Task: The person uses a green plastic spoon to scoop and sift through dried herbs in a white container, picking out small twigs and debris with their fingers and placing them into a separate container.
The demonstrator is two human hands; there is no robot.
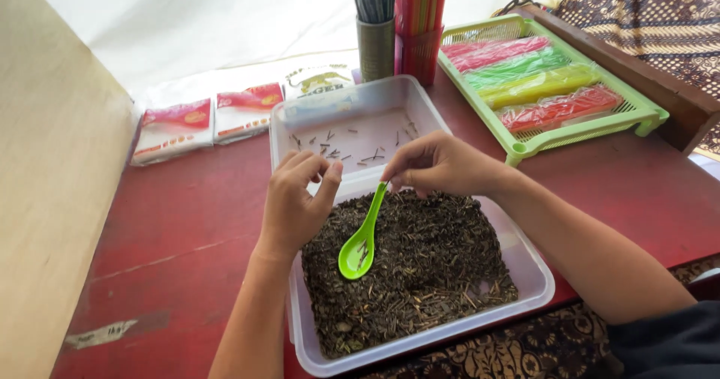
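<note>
Tea leaves [420, 266], dark and loose, fill the near clear tray [532, 274]; the right hand [442, 165] pinches the green spoon [361, 240] by its handle tip, bowl resting on the leaves, and might flick some out. Left hand [296, 199], at nine o'clock of the spoon, pinches narrowly, contents unclear. At twelve o'clock, a second clear tray [296, 112] holds scattered stems; at two o'clock, a green basket [637, 112] holds coloured packets.

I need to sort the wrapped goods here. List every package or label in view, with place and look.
Two flat white packets with red tops: side by side on the red table, far left.
Pale packet with a printed animal figure: behind the clear lid, partly hidden.
Four clear long packs, pink, green, yellow, orange-red: lying in the green tray, upper right.
Worn white sticker: table's near left edge.
</note>
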